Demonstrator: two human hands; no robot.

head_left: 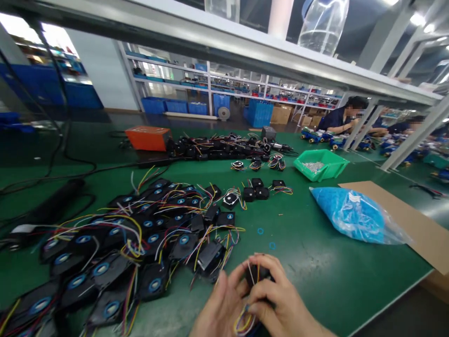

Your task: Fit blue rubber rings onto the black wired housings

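Note:
Close to the front edge of the green table, both hands are on a small black blower fan (253,277), mostly hidden by fingers. My left hand (224,302) cups it from the left, thumb raised and fingers curled behind it. Over its right side wraps my right hand (280,292), its thumb and fingers closed on the fan and its wires. A loop of yellow and white wires (244,322) hangs below the fingers. Two thin blue rings (272,245) lie just beyond the hands. To the left spread several black fans (154,284) with blue rings at their centres.
Behind are more black fans (217,147), an orange box (149,138) and a green bin (321,164) of small metal parts. A clear bag of blue rings (358,215) rests partly on cardboard (410,217) at right. A co-worker (345,117) sits at far right; an overhead shelf (224,35) crosses above.

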